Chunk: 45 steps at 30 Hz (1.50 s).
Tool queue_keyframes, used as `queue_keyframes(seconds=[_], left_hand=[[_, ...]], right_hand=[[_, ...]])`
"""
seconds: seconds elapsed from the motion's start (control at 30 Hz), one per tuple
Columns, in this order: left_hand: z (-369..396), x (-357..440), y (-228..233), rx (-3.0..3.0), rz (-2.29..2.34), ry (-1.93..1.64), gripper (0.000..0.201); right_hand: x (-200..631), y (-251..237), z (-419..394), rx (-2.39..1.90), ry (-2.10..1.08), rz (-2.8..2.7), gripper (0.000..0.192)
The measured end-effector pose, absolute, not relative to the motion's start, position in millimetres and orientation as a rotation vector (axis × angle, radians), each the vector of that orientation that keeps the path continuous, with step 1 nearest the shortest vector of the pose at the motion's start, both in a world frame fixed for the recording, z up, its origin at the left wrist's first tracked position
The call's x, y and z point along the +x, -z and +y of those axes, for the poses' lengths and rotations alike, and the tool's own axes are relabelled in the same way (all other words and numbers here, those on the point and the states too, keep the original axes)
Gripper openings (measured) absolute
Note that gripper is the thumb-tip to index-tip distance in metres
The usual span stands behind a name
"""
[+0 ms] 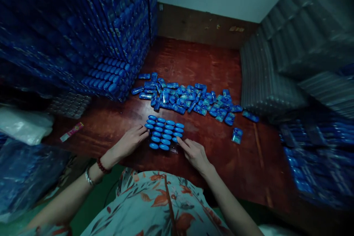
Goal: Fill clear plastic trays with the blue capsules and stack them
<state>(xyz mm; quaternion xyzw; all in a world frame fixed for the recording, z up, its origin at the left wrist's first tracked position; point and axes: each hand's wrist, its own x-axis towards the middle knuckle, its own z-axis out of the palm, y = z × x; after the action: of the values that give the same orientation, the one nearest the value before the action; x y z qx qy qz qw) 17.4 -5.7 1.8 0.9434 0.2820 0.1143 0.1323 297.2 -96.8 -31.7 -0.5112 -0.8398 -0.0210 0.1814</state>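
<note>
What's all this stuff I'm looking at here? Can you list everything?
filled tray: one, rows of blue oval items, table's near edge, between the hands
loose packets: many, blue, heaped mid-table
stacked trays: tall pile, blue, far left
clear empty trays: stack, greyish, right
small wrapper: one, pink, left on the table
table: one, reddish-brown wood
left hand: fingertips touching the tray's left side; bracelets on the wrist
right hand: forefinger touching the tray's right side

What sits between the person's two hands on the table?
In the head view, a neat block of blue capsule-shaped pieces lies between the left hand and the right hand; both hands' fingers touch its edges.
</note>
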Motion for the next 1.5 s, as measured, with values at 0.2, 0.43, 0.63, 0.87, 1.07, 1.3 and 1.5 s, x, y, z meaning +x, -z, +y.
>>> queue_keyframes(seconds=[0.2,0.43,0.63,0.87,1.07,1.3,1.5], left_hand=[[-2,15,7,2.721,0.801,-0.397,0.026],[-4,30,26,2.379,0.967,-0.810,0.026],[41,57,25,1.942,1.243,-1.064,0.026],[116,75,49,1.981,1.388,-0.692,0.052],[124,75,52,1.914,1.367,-0.666,0.031],[104,57,42,1.828,1.483,-0.715,0.030],[33,-2,35,1.531,1.505,-0.882,0.039]], right_hand=[[300,28,-93,-1.386,0.025,-2.308,0.030],[353,38,-31,-1.966,0.070,-1.680,0.029],[355,28,11,-2.403,-0.011,-1.924,0.030],[326,10,-43,-2.524,-0.301,-2.083,0.029],[326,24,-94,-2.366,-0.627,-1.854,0.042],[317,43,-123,-1.820,-1.055,-1.260,0.031],[288,41,-142,-1.674,-0.928,-1.094,0.024]])
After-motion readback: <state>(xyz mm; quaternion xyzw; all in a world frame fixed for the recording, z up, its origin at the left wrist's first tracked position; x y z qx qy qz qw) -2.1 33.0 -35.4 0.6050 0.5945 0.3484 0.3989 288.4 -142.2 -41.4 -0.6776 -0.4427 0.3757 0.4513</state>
